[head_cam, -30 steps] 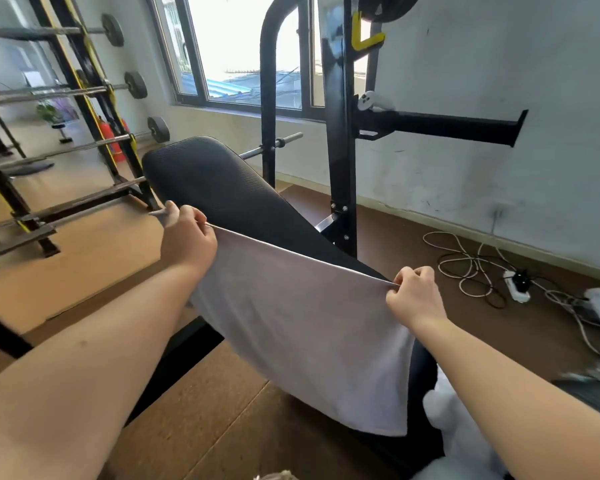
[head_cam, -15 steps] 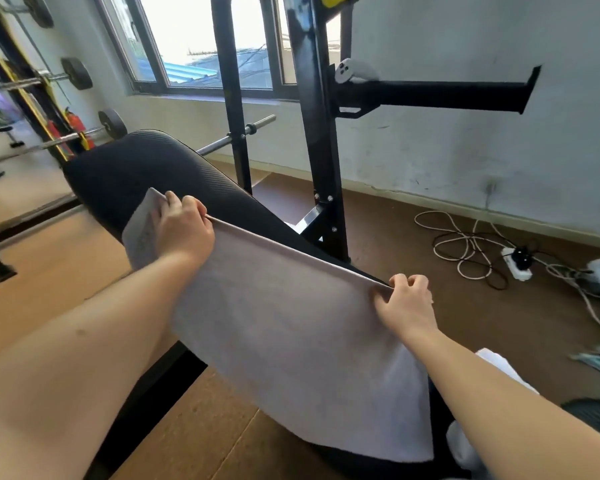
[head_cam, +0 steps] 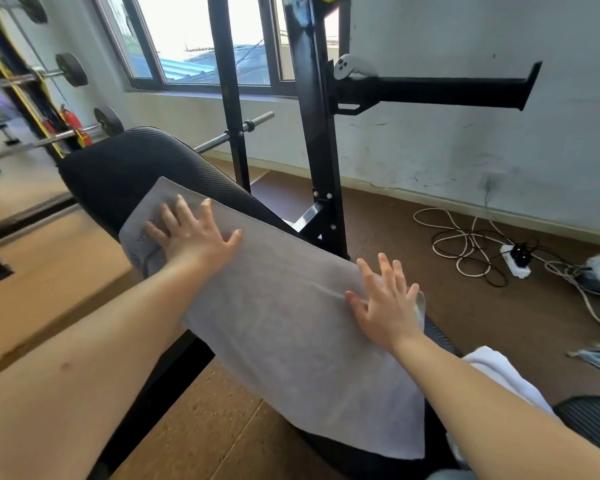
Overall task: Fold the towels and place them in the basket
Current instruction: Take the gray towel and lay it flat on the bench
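two flat palms press the grey towel (head_cam: pixel 291 327) onto the black padded weight bench (head_cam: pixel 118 174), which serves as the folding surface. the left hand (head_cam: pixel 191 233) sits at the far end of the towel along the bench, its fingers (head_cam: pixel 168 216) spread wide and gripping nothing; the right hand (head_cam: pixel 385 306) lies at the near end of the bench-top strip, fingers likewise splayed and empty. only a narrow band of the cloth rests on the bench; the larger part hangs off the bench's left edge toward the cork floor (head_cam: pixel 201 427).

the likely trouble is that overhang: the pad looks slick and rounded, so if either palm lifts, the hanging weight may well drag the towel off the bench onto the floor. a ridge of cloth runs just left of the right hand, and a fold made over it would probably come out crooked. a white towel (head_cam: pixel 499 372) lies on the bench near the right forearm, close enough to be knocked off by an elbow. no basket is in view, so its place relative to the bench cannot be told.
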